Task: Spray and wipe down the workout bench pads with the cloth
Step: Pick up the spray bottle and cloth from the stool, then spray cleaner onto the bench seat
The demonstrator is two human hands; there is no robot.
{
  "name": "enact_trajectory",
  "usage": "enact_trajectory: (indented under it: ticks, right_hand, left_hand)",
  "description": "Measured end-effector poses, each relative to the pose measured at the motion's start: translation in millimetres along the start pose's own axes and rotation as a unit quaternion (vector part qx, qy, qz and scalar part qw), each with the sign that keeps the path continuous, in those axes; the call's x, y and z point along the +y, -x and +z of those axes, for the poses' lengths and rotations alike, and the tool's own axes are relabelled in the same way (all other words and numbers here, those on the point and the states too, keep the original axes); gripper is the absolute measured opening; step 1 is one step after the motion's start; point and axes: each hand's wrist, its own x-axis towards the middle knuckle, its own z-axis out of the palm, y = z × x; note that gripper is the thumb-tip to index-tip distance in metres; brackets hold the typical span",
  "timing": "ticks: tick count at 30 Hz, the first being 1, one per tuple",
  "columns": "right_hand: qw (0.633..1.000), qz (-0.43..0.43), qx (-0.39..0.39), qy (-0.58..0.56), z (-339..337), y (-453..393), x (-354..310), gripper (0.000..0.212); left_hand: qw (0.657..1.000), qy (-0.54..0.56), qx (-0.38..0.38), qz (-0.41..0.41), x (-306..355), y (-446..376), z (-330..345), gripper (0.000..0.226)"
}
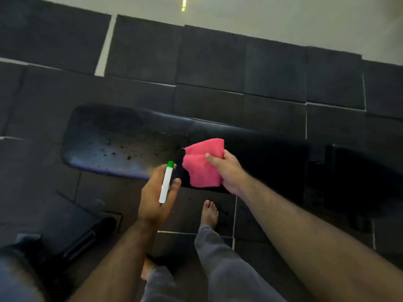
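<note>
My left hand [156,200] cradles a slim white spray bottle [166,184] with a green cap, fingers loosely curled around it, nozzle toward 12 o'clock. At its 2 o'clock, my right hand [229,171] pinches a pink cloth [201,165] just above the black bench pad [122,141], worn and speckled toward 9 o'clock, over dark floor mats [218,62].

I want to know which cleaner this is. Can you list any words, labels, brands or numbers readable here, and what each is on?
No readable text anywhere in the view.
Spray bottle in the left hand: plain white body, green cap, no label showing.
Cloth in the right hand: plain pink, no tag visible.
Bench pad: black, only specks, no logo visible.
</note>
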Motion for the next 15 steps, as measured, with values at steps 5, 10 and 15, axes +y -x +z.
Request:
enact_trajectory:
  ticks: [5, 10, 15]
  right_hand:
    - [0.929, -0.043, 0.187, 0.316, -49.3, -47.3, -1.4, 0.043]
    - [0.860, -0.120, 0.283, 0.408, -43.7, -42.5, 1.6, 0.068]
    - [0.791, -0.239, 0.192, 0.529, 9.8, -17.9, 12.5, 0.057]
  left_hand:
    - [0.999, 0.004, -0.042, 0.003, 26.1, -23.4, 51.4, 0.036]
    - [0.997, -0.015, -0.071, 0.031, 36.3, -31.4, 58.8, 0.025]
    - [0.998, -0.028, 0.005, -0.050, 21.5, -26.0, 31.4, 0.025]
